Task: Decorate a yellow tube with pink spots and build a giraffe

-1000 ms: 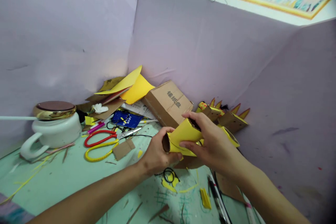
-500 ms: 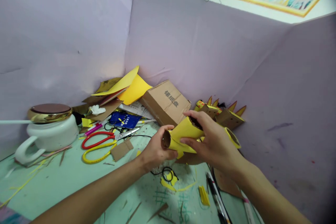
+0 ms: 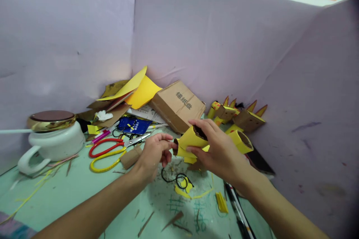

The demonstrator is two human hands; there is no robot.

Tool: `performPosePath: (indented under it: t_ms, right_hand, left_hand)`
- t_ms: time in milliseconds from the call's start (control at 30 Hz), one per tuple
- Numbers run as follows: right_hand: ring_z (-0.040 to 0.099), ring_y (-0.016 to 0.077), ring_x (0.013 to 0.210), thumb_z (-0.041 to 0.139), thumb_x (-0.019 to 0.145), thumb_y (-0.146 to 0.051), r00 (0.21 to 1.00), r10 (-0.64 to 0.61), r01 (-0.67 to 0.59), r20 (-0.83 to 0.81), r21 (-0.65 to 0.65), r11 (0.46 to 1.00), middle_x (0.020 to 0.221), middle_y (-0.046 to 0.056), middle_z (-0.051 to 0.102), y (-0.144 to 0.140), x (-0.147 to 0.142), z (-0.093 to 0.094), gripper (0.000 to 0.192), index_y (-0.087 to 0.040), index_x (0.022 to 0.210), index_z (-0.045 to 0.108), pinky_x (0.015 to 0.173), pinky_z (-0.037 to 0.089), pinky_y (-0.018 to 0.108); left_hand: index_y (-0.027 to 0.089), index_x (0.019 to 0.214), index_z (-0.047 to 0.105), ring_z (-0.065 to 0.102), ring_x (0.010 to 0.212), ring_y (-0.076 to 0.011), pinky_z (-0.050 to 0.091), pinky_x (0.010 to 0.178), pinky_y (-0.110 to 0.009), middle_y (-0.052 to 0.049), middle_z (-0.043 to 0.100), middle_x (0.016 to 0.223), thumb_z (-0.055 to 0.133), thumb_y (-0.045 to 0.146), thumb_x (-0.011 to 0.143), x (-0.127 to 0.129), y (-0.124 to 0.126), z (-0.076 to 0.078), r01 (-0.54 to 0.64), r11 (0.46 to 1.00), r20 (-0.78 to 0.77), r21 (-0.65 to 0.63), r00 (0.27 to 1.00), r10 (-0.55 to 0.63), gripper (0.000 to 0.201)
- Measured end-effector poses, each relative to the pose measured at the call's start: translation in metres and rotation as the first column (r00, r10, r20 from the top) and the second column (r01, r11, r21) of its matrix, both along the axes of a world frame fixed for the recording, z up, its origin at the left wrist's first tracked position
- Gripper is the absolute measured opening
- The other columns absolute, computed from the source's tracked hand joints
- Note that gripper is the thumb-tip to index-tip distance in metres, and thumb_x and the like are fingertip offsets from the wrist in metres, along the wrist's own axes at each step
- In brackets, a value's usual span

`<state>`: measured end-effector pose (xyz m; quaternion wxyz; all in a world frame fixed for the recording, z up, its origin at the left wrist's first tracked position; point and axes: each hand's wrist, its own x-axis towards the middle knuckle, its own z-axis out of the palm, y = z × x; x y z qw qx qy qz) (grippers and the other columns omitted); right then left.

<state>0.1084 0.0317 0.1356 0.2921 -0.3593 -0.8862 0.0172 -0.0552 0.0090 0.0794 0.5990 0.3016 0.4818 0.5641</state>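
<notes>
The right hand (image 3: 221,149) hides much of the yellow-wrapped tube (image 3: 189,140) (far end unseen).
</notes>
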Motion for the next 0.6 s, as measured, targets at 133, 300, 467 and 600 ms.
performPosePath:
  t_ms: [133,300,467,600]
  right_hand:
    - [0.062,0.0287,0.101,0.066,0.072,-0.008,1.0,0.005,-0.004,0.012,-0.025,1.0,0.117,0.011,0.058,-0.001,-0.001,0.003,0.055,-0.023,0.121,0.045,0.079,0.053,0.043]
    - [0.062,0.0255,0.099,0.067,0.072,-0.008,0.999,0.05,-0.05,-0.005,-0.038,0.998,0.115,0.01,0.057,-0.001,-0.003,0.003,0.056,-0.023,0.12,0.045,0.078,0.053,0.039]
    - [0.061,0.0245,0.1,0.067,0.073,-0.006,0.997,0.066,-0.065,0.032,-0.042,0.997,0.116,0.009,0.056,0.0,-0.003,0.01,0.055,-0.022,0.121,0.044,0.078,0.053,0.036]
    - [0.062,0.0241,0.095,0.066,0.073,-0.005,0.995,0.049,-0.049,0.088,-0.003,0.999,0.113,0.009,0.057,-0.002,-0.003,0.018,0.055,-0.021,0.121,0.045,0.073,0.053,0.035]
  left_hand:
    - [0.013,0.075,0.057,0.043,0.028,-0.0061,0.014,0.028,-0.017,0.002,0.056,0.055,0.054,0.017,0.061,-0.001,-0.003,0.019,0.223,0.961,0.085,-0.162,0.974,-0.212,0.015]
    - [0.014,0.067,0.055,0.047,0.03,-0.0088,0.013,0.026,-0.015,0.002,0.052,0.044,0.052,0.016,0.064,-0.002,0.002,0.025,0.417,0.881,0.387,-0.223,0.868,-0.312,0.005]
    - [0.013,0.065,0.059,0.045,0.027,-0.0112,0.016,0.025,-0.016,-0.002,0.054,0.038,0.048,0.02,0.066,0.0,0.004,0.021,0.547,0.832,0.53,-0.096,0.735,-0.422,0.013]
    - [0.01,0.064,0.063,0.037,0.023,-0.0093,0.015,0.026,-0.016,-0.003,0.05,0.033,0.046,0.025,0.066,-0.002,0.003,0.018,0.591,0.806,0.563,0.041,0.652,-0.507,0.023]
